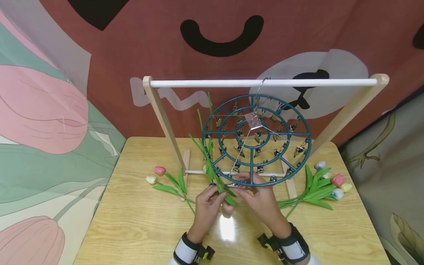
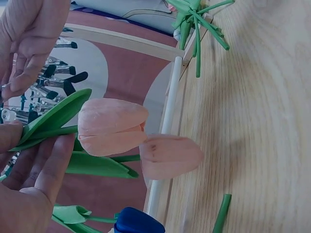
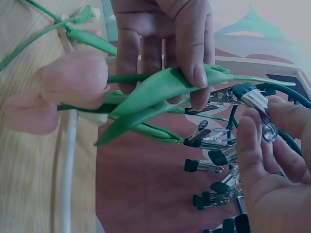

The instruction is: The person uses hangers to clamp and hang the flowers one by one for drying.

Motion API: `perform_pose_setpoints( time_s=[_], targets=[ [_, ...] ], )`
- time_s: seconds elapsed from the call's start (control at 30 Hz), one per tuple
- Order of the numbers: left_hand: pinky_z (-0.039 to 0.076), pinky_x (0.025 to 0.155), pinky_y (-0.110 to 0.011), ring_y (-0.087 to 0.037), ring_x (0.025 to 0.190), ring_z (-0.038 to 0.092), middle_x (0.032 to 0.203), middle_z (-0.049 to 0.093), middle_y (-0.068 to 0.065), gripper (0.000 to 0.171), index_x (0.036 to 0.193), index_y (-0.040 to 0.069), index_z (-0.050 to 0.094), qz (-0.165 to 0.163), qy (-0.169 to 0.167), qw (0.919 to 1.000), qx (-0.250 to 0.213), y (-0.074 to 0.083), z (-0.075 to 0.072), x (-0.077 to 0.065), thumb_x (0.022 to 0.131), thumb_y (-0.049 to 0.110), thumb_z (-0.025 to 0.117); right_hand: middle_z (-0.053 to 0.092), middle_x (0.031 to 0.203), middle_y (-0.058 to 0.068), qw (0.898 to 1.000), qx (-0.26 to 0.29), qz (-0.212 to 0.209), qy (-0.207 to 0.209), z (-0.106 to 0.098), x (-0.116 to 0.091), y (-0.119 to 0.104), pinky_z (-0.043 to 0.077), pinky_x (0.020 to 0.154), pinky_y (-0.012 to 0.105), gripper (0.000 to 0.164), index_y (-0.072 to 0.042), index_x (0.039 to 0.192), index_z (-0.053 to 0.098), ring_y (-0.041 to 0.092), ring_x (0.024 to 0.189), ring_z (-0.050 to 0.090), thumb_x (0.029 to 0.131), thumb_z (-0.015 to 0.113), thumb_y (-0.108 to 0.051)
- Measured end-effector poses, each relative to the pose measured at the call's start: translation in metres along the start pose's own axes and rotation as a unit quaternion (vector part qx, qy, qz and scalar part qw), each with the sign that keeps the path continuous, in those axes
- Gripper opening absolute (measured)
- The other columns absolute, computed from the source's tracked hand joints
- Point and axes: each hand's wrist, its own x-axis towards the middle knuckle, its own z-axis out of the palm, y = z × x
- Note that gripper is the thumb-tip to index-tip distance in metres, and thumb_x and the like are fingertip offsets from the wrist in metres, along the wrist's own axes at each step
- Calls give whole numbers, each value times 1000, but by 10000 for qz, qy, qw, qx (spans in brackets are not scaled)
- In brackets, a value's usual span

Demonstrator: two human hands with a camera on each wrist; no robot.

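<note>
Metal clip (image 3: 257,104): right hand (image 1: 261,199) pinches, fingers bent.

The person's left hand (image 1: 206,202) and right hand (image 1: 261,203) were bare, below black wristbands (image 1: 290,232) with pale grey panels (image 1: 185,252), black mounts (image 1: 201,252) marked yellow, and white sleeves (image 1: 313,260).

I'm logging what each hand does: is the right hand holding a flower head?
No, the right hand pinches a metal clip, apart from the pink flower heads.
</note>
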Motion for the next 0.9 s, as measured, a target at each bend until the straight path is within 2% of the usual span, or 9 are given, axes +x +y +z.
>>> perform_pose_setpoints(
  time_s=[0.07,0.2,0.3,0.43,0.53,0.63,0.77,0.83,0.9],
  targets=[
    [65,84,-34,-31,101,75,110,73,-21,18,112,-4,73,22,4,10000,23,0,0,0,97,4,69,68,109,15,9995,305,-46,18,1,0,1,63,79,19,35,6,114,65,6,91,66,82,76,15],
    [65,82,-34,-28,102,75,109,73,-20,17,111,-2,73,98,-20,9999,90,-1,1,0,96,4,69,66,106,19,9981,589,-189,71,2,0,3,63,80,19,32,7,107,66,7,92,67,79,77,19],
    [65,82,-33,-28,104,74,110,74,-19,16,111,1,74,35,-41,10000,62,1,1,1,96,5,70,65,106,28,9977,613,-224,179,3,1,2,63,84,21,31,11,103,67,6,97,68,76,78,20],
    [65,83,-32,-33,105,74,111,74,-18,16,110,1,75,-133,-31,9999,-32,4,1,2,95,7,71,67,103,33,9973,563,-295,379,4,3,-1,62,84,19,31,11,99,69,4,98,68,72,80,21],
    [65,82,-33,-34,102,74,108,74,-17,15,109,0,75,-113,1,9999,-17,5,2,3,95,6,71,68,100,31,9970,453,-447,451,5,4,-1,62,82,19,31,8,97,72,7,95,68,70,81,21],
    [66,80,-32,-32,97,75,104,74,-16,13,106,0,75,-66,32,10000,33,5,3,3,95,4,71,72,94,22,9972,243,-516,484,5,5,-2,60,75,15,30,4,95,74,6,87,67,70,84,18],
    [66,74,-31,-22,91,74,100,74,-14,12,104,1,76,-28,32,9999,100,4,5,2,93,-1,72,74,90,11,9975,47,-471,516,4,7,-2,57,69,14,28,0,92,75,7,81,65,70,86,14],
    [66,73,-31,-17,91,72,99,73,-14,14,105,1,76,-28,17,9999,107,5,6,2,92,-3,72,75,90,12,9974,69,-494,526,4,7,-3,59,71,15,28,1,91,75,8,83,66,70,85,15],
    [66,74,-31,-15,94,71,100,73,-14,14,105,1,76,-62,4,9999,89,6,6,1,92,-3,72,75,92,13,9971,81,-530,535,5,7,-3,56,66,13,28,2,92,75,8,83,66,70,85,16]
  ],
)
